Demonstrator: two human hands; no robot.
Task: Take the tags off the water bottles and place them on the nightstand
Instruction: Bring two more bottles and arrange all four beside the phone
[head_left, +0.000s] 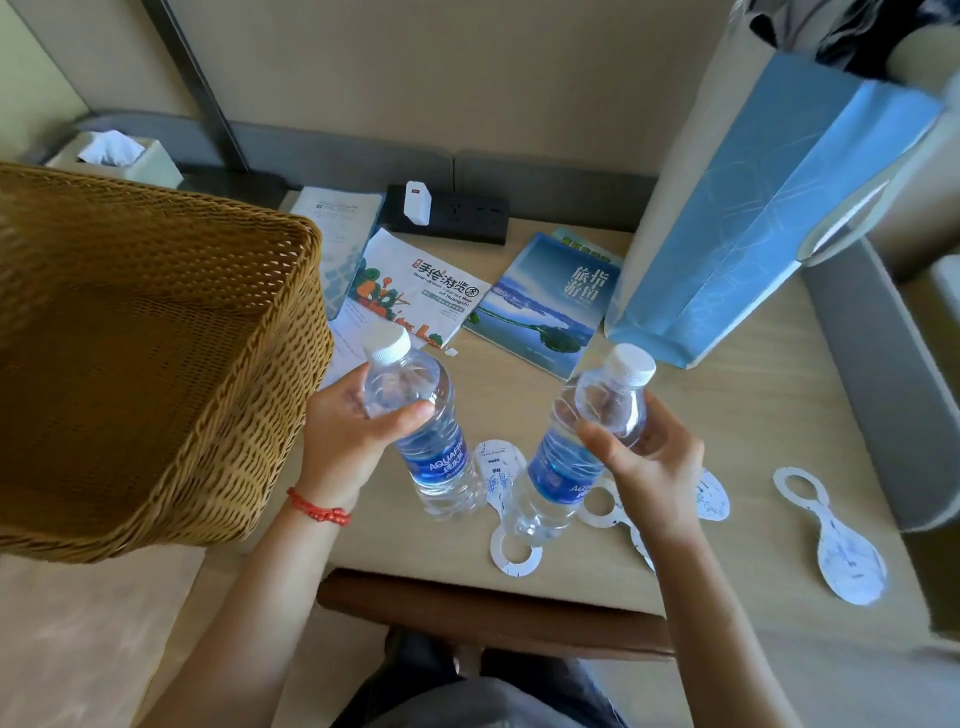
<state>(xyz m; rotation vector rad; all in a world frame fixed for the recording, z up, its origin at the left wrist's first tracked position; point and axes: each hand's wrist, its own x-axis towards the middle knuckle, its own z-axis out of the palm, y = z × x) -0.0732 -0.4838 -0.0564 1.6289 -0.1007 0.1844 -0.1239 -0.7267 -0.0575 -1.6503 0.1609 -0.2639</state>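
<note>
Head view, only one available.

Left hand (358, 431) grips a clear plastic water bottle with white screw cap and blue label (423, 426) around the shoulder, thumb across the front. Right hand (649, 457) grips a second bottle of the same kind (576, 452) the same way, fingers wrapped behind, thumb in front. Both bottles tilt, caps away from the person, held above the light wooden nightstand top (727, 415). No tag visible on either neck.

Handling, my read: bottles look full and sealed, so moderately heavy, thin walls that give under squeeze, smooth surface. Shoulder or ribbed mid-body is the sane grip; the label band is slicker. Tags are flat die-cut white card, light, floppy, easy to tear at the ring. Pick them by the wide paddle end, not the thin ring.

Counts:
- bottles: 2, one per hand.
- white paper neck tags with ring hole: 4 visible lying on the nightstand. One between the bottles (496, 467), ring end near the front edge; one at far right (841, 551); two partly hidden behind the right hand and bottle (711, 493), (605, 506). Overlap makes that pair uncertain.

Also there: brown woven wicker basket (145, 364) at left, blue paper bag (769, 218) at right, two travel brochures (545, 301), black power strip with white charger (452, 215), tissue box (119, 156).
</note>
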